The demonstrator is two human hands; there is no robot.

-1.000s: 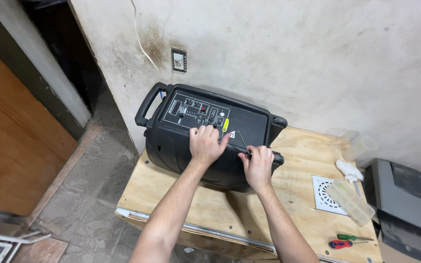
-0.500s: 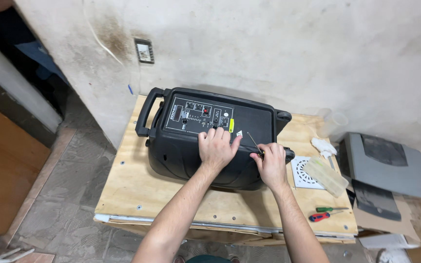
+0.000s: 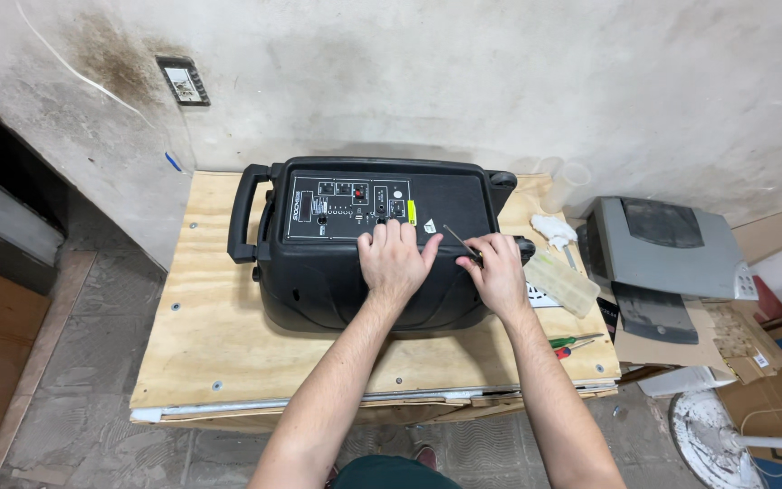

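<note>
The right hand (image 3: 500,272) has its fingers curled around the handle of a thin screwdriver (image 3: 460,243), whose metal shaft slants up and left over the back panel of the black speaker (image 3: 364,244); the left hand (image 3: 394,258) lies flat beside it, fingers pressed together with their tips on the lower edge of the control plate. Against half a second ago both hands keep the same hold and the same place on the speaker, while the view has swung so that the speaker sits nearer the middle and more of the right side shows. The speaker lies on its side on a plywood table (image 3: 210,335), carry handle to the left, close to a stained wall (image 3: 409,72). Just right of the right hand lie a clear plastic box (image 3: 561,282) and a white rag (image 3: 549,228); near the table's right front corner rest a green and a red screwdriver (image 3: 574,344). A grey printer (image 3: 667,249) stands beyond the table's right edge, well clear of the hands.
</note>
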